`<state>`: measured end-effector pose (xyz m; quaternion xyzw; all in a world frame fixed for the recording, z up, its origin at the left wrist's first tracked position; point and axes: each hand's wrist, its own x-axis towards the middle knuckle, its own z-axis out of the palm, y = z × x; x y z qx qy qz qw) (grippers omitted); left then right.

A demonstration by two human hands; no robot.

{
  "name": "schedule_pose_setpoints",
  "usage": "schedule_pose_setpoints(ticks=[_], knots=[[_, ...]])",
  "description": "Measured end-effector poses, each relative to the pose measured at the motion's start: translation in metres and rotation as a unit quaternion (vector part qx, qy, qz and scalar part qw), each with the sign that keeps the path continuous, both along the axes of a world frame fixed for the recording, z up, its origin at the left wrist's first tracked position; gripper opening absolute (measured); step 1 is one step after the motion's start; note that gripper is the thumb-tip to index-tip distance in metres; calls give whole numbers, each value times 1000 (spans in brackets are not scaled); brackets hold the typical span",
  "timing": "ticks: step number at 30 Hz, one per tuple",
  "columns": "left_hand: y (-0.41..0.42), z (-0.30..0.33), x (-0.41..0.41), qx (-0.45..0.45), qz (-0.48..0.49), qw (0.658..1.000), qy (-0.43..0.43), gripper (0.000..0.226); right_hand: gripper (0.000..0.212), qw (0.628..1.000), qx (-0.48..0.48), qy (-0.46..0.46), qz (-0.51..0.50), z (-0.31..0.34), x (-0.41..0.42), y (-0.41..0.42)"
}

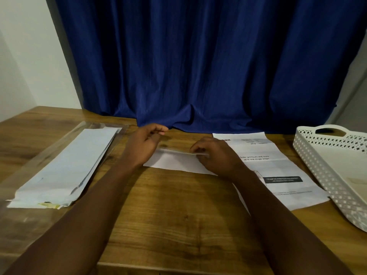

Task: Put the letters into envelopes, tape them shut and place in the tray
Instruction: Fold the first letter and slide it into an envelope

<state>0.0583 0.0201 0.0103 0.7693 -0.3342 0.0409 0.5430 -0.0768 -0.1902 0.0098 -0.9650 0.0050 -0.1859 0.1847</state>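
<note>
The white envelope (174,162) lies flat near the middle of the wooden bench (174,215), its long edges running left to right. The right hand (216,155) rests on its right end, fingers curled down and pinching what looks like the flap or a thin strip along the envelope's far edge; that grip is closed on that edge. The left hand (143,143) sits at the envelope's left end with the heel over the corner, while its thumb and forefinger are pressed together above the bench near the curtain's hem. Whether anything is held between those fingertips, I cannot tell.

Just right of the envelope, partly under the right wrist, a printed letter (278,167) lies unfolded with its crease lines showing, its near corner pointing toward the bench front. Right of that, close to the paper's edge, stands the white perforated tray (317,163) with a cut-out handle at its far end; it runs off the right side of the view.

On the left, well apart from the hands, a stack of envelopes (65,167) rests on a clear plastic sleeve (29,215), slanted toward the far left corner.

Between the two forearms the bench is bare wood right up to its front edge. A deep blue curtain (198,56) hangs behind, its hem bunched on the bench's back edge just beyond the left hand. Pale walls (29,56) show at either side.
</note>
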Motion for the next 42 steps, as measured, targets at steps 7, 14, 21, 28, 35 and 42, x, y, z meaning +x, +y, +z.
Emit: schedule_pose_setpoints(ticks=[7,14,21,28,35,42], knots=[[-1,-2,-7,154,-26,984,-88,21,56,990,29,140,-8,1,1,6],[-13,-21,-14,361,-84,917,-147,49,29,992,-31,116,-29,-5,4,8],[-12,-22,-10,326,-87,930,-147,34,52,989,-23,137,-47,-3,3,8],[-15,-14,-19,212,-84,945,-234,21,40,998,-8,55,-38,-3,1,21],[-3,4,-8,230,-1,952,-204,23,28,995,-20,32,-92,9,-3,14],[5,8,-3,145,25,980,-136,13,30,989,52,63,-120,10,-3,-9]])
